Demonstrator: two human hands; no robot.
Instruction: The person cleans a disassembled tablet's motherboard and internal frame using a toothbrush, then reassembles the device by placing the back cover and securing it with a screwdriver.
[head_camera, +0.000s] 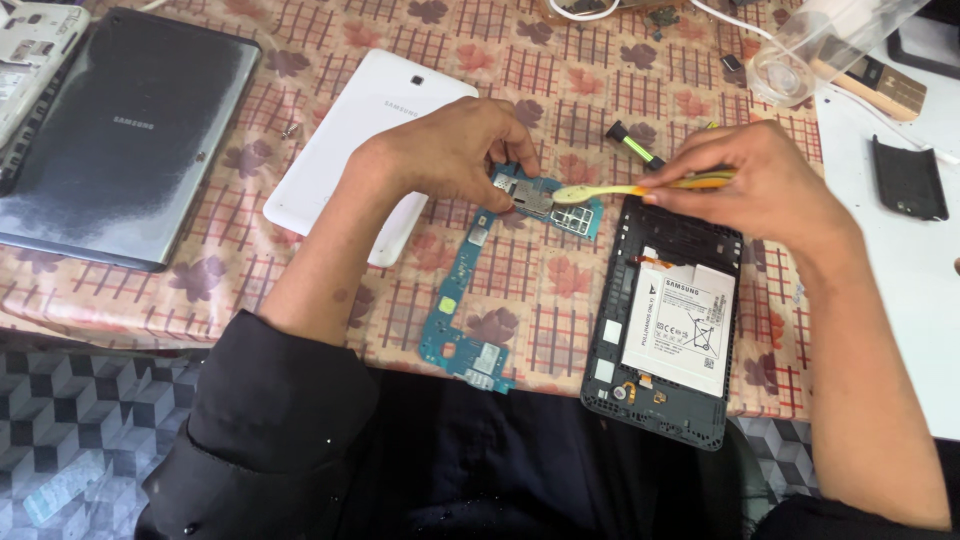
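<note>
Circuit board: long, narrow and teal-blue, set with small metal shields and a few yellow and orange parts; it lies on the counter between the white tablet and the opened tablet, its near end at the counter's front edge.
Left hand: fingers curled down, pinching the far end of the circuit board at a metal shield.
Right hand: closed around the handle of a yellow toothbrush, whose head touches the far end of the board.
Opened tablet: black frame, back removed, white battery showing; its near edge overhangs the counter's front.
Count: three tablets, namely one dark grey, one white, one opened; one circuit board; one toothbrush; one green-handled tool.
Edges: the dark grey tablet lies at far left; a black cover lies on the white surface at right.
Open room: bare checked cloth lies between the circuit board and the opened tablet.
</note>
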